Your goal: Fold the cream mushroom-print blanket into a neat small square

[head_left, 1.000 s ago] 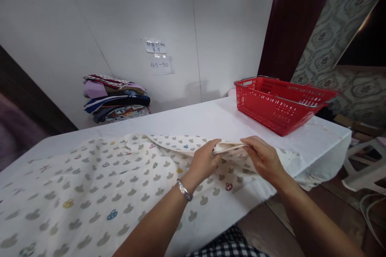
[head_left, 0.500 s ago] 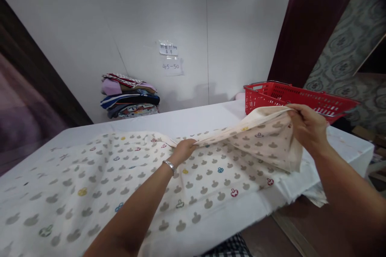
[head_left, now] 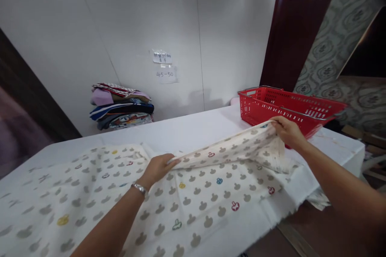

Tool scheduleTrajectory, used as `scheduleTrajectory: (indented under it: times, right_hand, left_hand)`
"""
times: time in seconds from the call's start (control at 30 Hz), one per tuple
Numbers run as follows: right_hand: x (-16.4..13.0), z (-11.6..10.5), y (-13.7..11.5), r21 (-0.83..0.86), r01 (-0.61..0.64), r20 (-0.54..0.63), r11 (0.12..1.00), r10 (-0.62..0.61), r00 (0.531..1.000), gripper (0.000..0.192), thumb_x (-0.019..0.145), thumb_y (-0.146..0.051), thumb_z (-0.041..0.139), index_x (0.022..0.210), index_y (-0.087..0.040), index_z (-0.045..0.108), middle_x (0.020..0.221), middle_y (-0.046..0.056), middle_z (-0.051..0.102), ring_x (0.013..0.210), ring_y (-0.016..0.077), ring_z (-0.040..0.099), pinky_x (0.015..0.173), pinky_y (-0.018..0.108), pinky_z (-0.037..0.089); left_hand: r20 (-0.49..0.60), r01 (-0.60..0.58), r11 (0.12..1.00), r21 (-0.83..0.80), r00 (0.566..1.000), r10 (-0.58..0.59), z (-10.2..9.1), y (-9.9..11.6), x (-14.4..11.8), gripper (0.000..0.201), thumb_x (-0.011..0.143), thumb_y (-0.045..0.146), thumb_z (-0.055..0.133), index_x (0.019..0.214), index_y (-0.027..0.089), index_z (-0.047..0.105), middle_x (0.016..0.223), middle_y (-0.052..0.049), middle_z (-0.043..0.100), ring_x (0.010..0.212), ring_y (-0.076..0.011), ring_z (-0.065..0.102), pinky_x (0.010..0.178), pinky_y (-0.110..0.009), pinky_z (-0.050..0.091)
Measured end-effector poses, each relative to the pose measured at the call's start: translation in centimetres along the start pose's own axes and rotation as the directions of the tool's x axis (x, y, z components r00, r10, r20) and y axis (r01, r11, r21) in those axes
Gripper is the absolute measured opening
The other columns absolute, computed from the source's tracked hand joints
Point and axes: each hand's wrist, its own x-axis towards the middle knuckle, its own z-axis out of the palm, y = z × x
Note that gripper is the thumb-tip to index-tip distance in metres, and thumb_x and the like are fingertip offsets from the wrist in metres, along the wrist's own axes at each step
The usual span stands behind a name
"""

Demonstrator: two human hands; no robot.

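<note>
Cream printed cloth, one edge raised off the bench

The cloth (head_left: 193, 192) is cream with rows of small grey shapes and a few red, blue, yellow and green ones. Most of it lies flat, spread across the near side of the bench. Its far right edge is lifted and pulled taut in a straight line, and the part beneath it sags in folds down to the flat layer.

You pinch soft, matt printed cloth (head_left: 193, 192) over a smooth white tablecloth (head_left: 187, 128). The red basket (head_left: 289, 106) is glossy perforated plastic with metal handles. Your wrist carries a shiny metal bracelet (head_left: 140, 188).
</note>
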Motion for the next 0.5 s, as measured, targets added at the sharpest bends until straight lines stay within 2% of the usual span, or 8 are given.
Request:
scheduleTrajectory:
  times: [0.13,0.3,0.4,0.5]
  right_hand:
    - [-1.8,0.5,-0.5,-0.021,0.067,-0.023,0.998,-0.068,0.997,0.018,0.084,-0.030,0.045,0.092,-0.021,0.059,0.085,0.005,0.064,0.078,0.0197,0.060,0.070,0.032,0.048]
    - [-4.0,0.2,-2.7,-0.034,0.169,0.048,0.985,-0.167,0.985,0.017,0.086,-0.028,0.044,0.094,-0.023,0.057,0.087,0.004,0.064,0.079,0.0188,0.060,0.071,0.031,0.049]
    - [-4.9,0.0,-4.3,-0.038,0.204,0.025,0.978,-0.203,0.979,0.016,0.086,-0.026,0.043,0.095,-0.023,0.056,0.088,0.004,0.064,0.080,0.0190,0.061,0.072,0.031,0.049]
    - [-5.5,0.0,-5.7,-0.029,0.265,0.001,0.964,-0.265,0.964,0.016,0.087,-0.022,0.043,0.097,-0.023,0.055,0.089,0.005,0.063,0.082,0.0187,0.061,0.074,0.031,0.049]
  left_hand:
    - [-0.063,0.033,0.999,0.031,0.998,-0.031,1.7,-0.8,-2.0,0.037,0.088,0.049,0.035,0.089,0.023,0.061,0.087,-0.002,0.066,0.083,-0.0190,0.059,0.071,-0.027,0.041]
    - [0.057,0.084,0.996,-0.019,0.995,-0.083,2.5,-0.3,-2.7,0.036,0.084,0.050,0.043,0.088,0.021,0.064,0.090,-0.004,0.066,0.086,-0.0217,0.059,0.075,-0.033,0.044]
    - [0.045,0.059,0.987,-0.146,0.998,-0.053,2.1,2.5,-1.7,0.042,0.078,0.053,0.052,0.104,0.022,0.062,0.105,-0.005,0.064,0.095,-0.0231,0.058,0.084,-0.037,0.044]
    - [0.009,-0.057,0.957,-0.283,0.998,0.062,1.6,7.8,-0.1,0.045,0.078,0.054,0.053,0.112,0.024,0.059,0.115,-0.005,0.060,0.106,-0.0236,0.054,0.091,-0.038,0.042]
